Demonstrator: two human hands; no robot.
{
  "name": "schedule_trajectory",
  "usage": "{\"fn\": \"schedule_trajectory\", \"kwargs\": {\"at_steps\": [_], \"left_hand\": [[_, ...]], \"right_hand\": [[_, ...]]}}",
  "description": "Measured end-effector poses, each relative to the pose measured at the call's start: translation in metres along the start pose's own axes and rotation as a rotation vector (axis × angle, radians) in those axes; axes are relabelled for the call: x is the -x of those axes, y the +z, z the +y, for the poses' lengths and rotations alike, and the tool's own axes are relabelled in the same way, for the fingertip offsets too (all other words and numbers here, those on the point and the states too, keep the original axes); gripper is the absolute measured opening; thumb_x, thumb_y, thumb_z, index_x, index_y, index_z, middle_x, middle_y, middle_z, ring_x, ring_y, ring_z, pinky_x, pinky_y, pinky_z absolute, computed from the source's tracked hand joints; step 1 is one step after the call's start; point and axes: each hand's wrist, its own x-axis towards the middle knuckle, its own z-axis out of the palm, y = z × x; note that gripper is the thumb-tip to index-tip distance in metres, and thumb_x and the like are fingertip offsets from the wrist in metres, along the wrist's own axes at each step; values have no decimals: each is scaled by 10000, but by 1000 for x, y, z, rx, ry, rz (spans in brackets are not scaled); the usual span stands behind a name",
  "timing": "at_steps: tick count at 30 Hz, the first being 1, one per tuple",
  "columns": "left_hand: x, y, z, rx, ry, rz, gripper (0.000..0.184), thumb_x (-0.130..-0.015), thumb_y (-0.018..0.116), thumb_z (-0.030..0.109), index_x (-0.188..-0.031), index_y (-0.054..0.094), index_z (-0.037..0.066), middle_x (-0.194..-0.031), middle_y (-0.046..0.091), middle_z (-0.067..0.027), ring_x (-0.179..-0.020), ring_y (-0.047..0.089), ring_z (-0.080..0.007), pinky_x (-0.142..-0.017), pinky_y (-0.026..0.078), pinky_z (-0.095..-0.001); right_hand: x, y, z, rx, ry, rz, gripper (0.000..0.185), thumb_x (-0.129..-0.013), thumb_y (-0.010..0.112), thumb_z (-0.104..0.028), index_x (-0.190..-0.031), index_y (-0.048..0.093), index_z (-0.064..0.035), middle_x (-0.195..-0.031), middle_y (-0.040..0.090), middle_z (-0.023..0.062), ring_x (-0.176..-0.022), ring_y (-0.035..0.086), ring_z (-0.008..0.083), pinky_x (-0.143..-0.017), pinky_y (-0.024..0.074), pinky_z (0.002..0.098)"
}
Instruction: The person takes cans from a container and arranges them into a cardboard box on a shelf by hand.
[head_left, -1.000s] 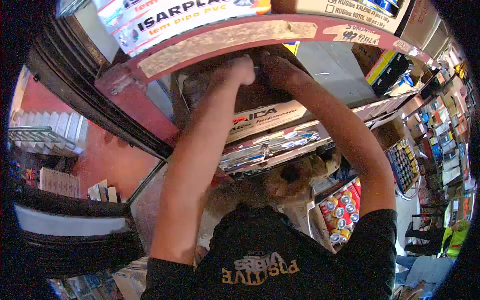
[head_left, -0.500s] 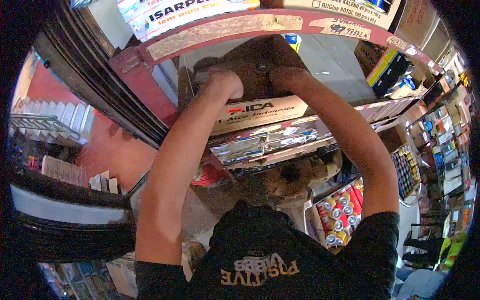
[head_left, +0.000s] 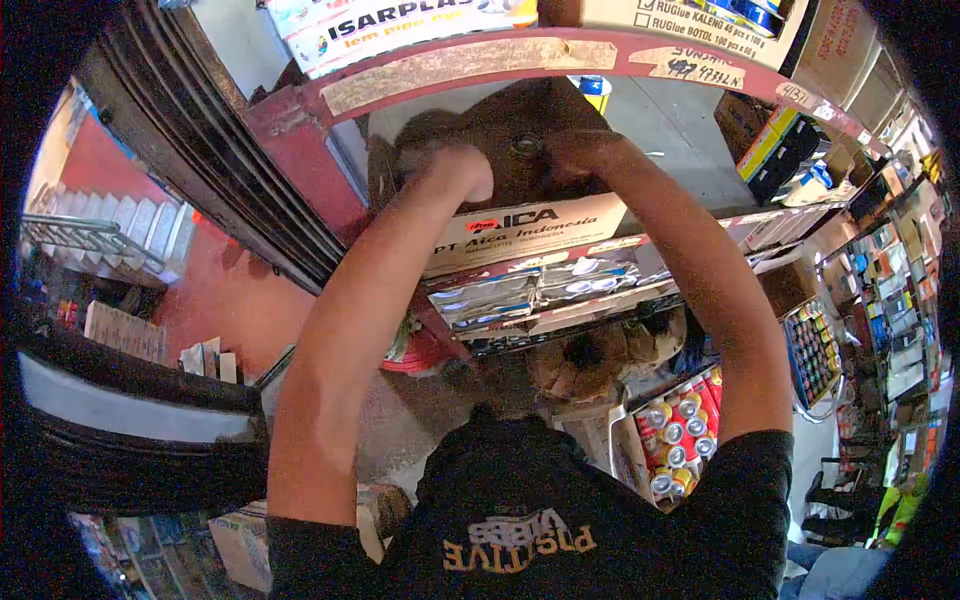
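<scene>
An open cardboard box [head_left: 545, 238] printed "AICA" sits on a shelf in front of me. Both my hands reach inside it. My left hand [head_left: 455, 172] is at the left part of the box, its fingers lost in deep shadow. Farther right, my right hand [head_left: 583, 157] is also inside, its fingers too dark to make out. Between the hands, a small round dark object with a paler rim [head_left: 525, 146] shows in the box. Whether either hand grips anything is hidden.
A red shelf beam [head_left: 560, 55] crosses just above my hands, with an "ISARPLAS" carton [head_left: 400, 30] on top. A yellow-and-white can [head_left: 594, 92] stands behind the box. Lower right is a carton of cans [head_left: 680, 440]. A person in a bright vest [head_left: 905, 510] is at far right.
My view has tilted a little, so the shelf and box appear slightly lower and farther right. Both hands stay inside the box, with only small shifts.
</scene>
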Motion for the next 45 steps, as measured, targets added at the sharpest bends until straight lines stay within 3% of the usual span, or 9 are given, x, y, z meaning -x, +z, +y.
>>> {"fn": "schedule_trajectory", "kwargs": {"at_steps": [4,6,9,15,20,23,25,36,45], "left_hand": [[-12,-33,17,-10,61,4,402,-824,622,166,-1192,683,16,-1302,625,-198,-1196,620,-337,-982,515,-453],[-27,-42,19,86,92,43,446,-837,629,186,-1236,644,-12,-1326,606,-209,-1202,614,-333,-1011,500,-444],[-48,-31,16,104,175,59,489,-847,643,221,-1257,615,-44,-1325,599,-233,-1208,609,-330,-1033,483,-431],[-60,-22,11,259,219,124,493,-884,646,296,-1235,617,-50,-1314,598,-245,-1217,589,-361,-1024,482,-457],[-93,4,3,230,220,171,511,-890,639,269,-1290,576,-44,-1347,570,-249,-1233,574,-370,-1029,476,-466],[-114,23,3,205,366,267,420,-825,615,99,-1226,605,-25,-1210,646,-260,-1069,661,-387,-917,522,-459],[-105,19,20,42,103,129,700,-879,618,211,-1518,351,111,-1596,309,-142,-1464,303,-285,-1184,259,-425],[-97,-5,30,109,104,77,556,-862,629,196,-1380,476,65,-1359,501,-173,-1219,493,-309,-1012,400,-433],[-173,30,0,720,186,357,451,-849,639,184,-1267,578,27,-1164,659,-198,-1019,647,-328,-871,515,-440]], "right_hand": [[-7,0,6,47,46,-16,320,-792,699,-117,-1090,685,-3,-1081,688,240,-1008,676,394,-863,546,494],[3,16,2,-57,-116,522,278,-785,709,-165,-1013,718,-5,-1027,702,245,-996,678,401,-859,547,497],[6,23,0,-211,-202,584,308,-785,709,-200,-989,708,31,-992,692,279,-982,677,408,-861,547,495],[27,0,-26,-136,-113,326,316,-792,697,-218,-973,704,40,-950,692,278,-953,679,415,-847,550,498],[32,0,-30,-145,-143,369,313,-790,693,-214,-996,710,21,-945,699,268,-948,686,405,-826,556,502],[30,1,-30,-146,-82,339,326,-795,675,-173,-1051,692,27,-979,699,263,-951,688,401,-840,555,494],[30,0,-30,-168,-32,293,334,-795,665,-143,-1079,680,32,-1000,698,262,-957,686,401,-858,551,487],[32,1,-26,-167,-23,291,347,-783,667,-125,-1091,672,33,-1026,689,267,-990,675,398,-881,542,478],[16,-2,-20,-189,-9,421,358,-772,668,-111,-1100,666,34,-1048,683,271,-1016,665,395,-900,535,471]]}}
